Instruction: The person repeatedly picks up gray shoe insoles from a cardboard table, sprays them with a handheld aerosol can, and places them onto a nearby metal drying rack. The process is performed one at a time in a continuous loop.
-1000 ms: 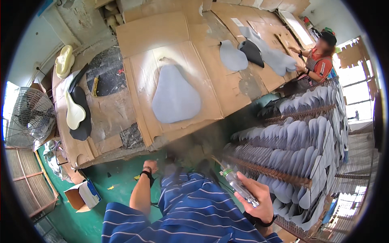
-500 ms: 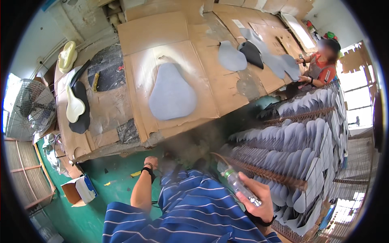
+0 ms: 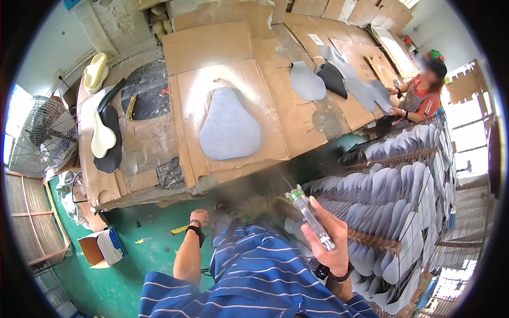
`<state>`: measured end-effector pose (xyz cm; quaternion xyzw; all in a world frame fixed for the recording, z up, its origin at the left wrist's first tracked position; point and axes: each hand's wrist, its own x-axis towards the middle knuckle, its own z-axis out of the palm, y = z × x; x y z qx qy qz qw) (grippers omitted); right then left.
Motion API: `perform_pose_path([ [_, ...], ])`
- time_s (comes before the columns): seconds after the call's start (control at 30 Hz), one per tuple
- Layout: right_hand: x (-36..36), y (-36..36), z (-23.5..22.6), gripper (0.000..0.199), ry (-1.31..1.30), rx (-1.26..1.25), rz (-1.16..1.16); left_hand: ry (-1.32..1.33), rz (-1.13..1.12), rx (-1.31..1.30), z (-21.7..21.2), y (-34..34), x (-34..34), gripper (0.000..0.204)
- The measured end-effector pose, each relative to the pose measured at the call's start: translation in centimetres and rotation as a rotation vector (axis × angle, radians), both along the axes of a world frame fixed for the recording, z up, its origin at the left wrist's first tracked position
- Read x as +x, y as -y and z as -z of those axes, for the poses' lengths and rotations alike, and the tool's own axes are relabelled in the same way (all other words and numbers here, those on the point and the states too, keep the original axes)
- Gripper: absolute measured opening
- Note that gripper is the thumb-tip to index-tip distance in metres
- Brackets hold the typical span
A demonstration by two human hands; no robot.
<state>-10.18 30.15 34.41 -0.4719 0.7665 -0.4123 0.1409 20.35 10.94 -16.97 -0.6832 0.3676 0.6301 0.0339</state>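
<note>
My right hand [image 3: 330, 236] is closed around a clear tube-shaped tool with a green collar [image 3: 313, 218]. The tool slants up and left, and a thin line runs from its tip toward the table edge; its exact kind is unclear. Low beside the table's front edge, my left hand [image 3: 199, 217] is curled closed, and whatever it may hold is hidden. Beyond my hands, a grey pear-shaped saddle cover piece [image 3: 229, 127] lies flat on the cardboard [image 3: 270, 122], touched by neither hand.
At the table's left are a cream saddle-shaped piece [image 3: 102, 139], black material [image 3: 110, 159] and a yellow-handled cutter [image 3: 130, 107]. A rack of grey pieces [image 3: 371, 185] stands close on my right. A co-worker [image 3: 424, 93] handles grey sheet material [image 3: 380, 95]. A fan [image 3: 47, 132] stands left.
My right hand has raised the clear tool slightly and turned it more upright. The table has shifted a little down and right in the view. My left hand looks nearly unmoved.
</note>
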Motion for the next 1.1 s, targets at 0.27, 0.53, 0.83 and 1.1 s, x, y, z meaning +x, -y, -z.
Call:
perform_pose_path([
  [0.27,0.1,-2.3,-1.6,0.062,-0.01,0.142,0.031,0.043,0.037,0.048,-0.5,-0.4,-0.6,0.02],
  [0.53,0.8,-2.0,-3.1,0.058,0.089,0.179,0.013,0.008,0.196,0.023,-0.1,0.7,-1.5,0.025],
  [0.83,1.0,-4.3,-3.3,0.061,0.153,0.291,-0.064,0.041,0.153,0.042,0.4,0.3,-1.5,0.025],
  [1.1,1.1,-3.8,-1.8,0.052,0.122,0.195,0.195,0.005,0.168,0.054,2.2,0.2,-0.8,0.021],
])
